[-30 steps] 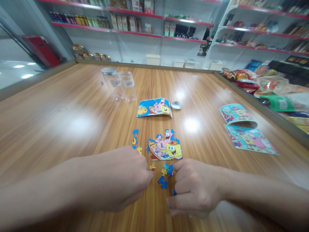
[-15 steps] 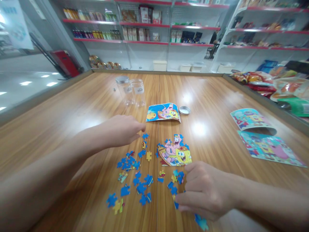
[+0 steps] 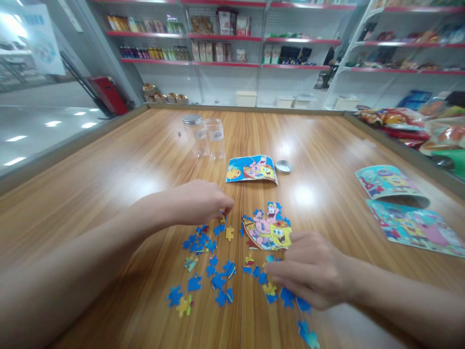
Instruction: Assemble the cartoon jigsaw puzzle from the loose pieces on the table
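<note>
A partly joined cartoon puzzle (image 3: 267, 231) lies on the wooden table (image 3: 127, 165). Several loose blue and yellow pieces (image 3: 207, 271) are scattered to its left and in front. My left hand (image 3: 198, 202) reaches over the pieces, its fingertips pinched on a small puzzle piece at the puzzle's left edge. My right hand (image 3: 308, 269) lies just in front of the puzzle with fingers stretched flat over a few loose pieces. A reference picture (image 3: 251, 169) lies behind the puzzle.
Two clear jars (image 3: 204, 137) stand at the back, one with a metal lid, and a loose lid (image 3: 284, 166) lies beside the picture. Two more picture sheets (image 3: 403, 208) lie at right. Snack bags (image 3: 407, 121) pile beyond the right edge. Store shelves line the back.
My left hand has gone from the near pieces up to the puzzle's left edge and pinched a piece. My right hand opened out flat over the pieces. The camera shifted slightly.
</note>
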The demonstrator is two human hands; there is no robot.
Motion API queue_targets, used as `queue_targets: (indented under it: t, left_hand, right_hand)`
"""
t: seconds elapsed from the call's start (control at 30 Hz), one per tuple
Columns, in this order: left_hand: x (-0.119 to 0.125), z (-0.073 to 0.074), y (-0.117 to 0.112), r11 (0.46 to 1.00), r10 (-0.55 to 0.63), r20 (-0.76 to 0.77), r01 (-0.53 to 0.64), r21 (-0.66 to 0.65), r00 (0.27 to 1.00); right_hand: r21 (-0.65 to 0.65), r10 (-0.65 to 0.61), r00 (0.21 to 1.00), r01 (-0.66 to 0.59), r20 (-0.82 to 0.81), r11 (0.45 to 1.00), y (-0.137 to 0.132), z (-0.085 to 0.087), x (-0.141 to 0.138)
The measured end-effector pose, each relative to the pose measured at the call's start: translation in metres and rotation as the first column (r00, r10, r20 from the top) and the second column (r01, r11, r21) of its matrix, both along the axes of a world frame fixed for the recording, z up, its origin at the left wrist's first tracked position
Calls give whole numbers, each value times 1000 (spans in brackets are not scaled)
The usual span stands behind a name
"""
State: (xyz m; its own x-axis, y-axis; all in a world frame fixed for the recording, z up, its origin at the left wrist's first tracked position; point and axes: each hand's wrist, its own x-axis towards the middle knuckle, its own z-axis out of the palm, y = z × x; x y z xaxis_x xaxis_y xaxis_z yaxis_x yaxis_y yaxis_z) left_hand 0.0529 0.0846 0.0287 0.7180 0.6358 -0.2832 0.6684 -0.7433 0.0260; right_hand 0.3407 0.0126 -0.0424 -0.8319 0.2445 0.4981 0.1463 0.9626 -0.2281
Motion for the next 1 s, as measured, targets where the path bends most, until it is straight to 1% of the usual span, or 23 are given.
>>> queue_targets:
  t: [0.07,0.17,0.27,0.33,0.43,0.73,0.83,1.0]
  left_hand:
    - [1,-1,1,1000,22,15,-21,-21,1000]
    - [1,-3,3,996,70,25,-68,-56,997]
    - [1,-8,3,995,88,14,-87,-57,996]
    - [2,-12,2,995,83,7,-82,-57,997]
    - [5,-17,1,996,76,-6,-77,-37,997]
    - [3,-25,2,999,31,14,-31,8,999]
    - [3,-25,1,1000,30,14,-30,6,999]
    - [7,-19,-1,996,84,-7,-84,-26,996]
  right_hand:
    - [-29,-126,988,124,-87,992,6,-4,2]
    - [-73,-274,947,265,-166,961,15,-7,4]
    - [-92,-365,912,354,-187,931,18,-7,5]
    - [-92,-365,912,353,-186,931,17,-6,4]
    - [-84,-320,931,309,-178,947,17,-7,3]
    - [-80,-290,941,280,-176,957,18,-7,4]
    - [-78,-295,940,286,-170,955,18,-7,5]
    - [-84,-291,943,280,-162,956,19,-8,5]
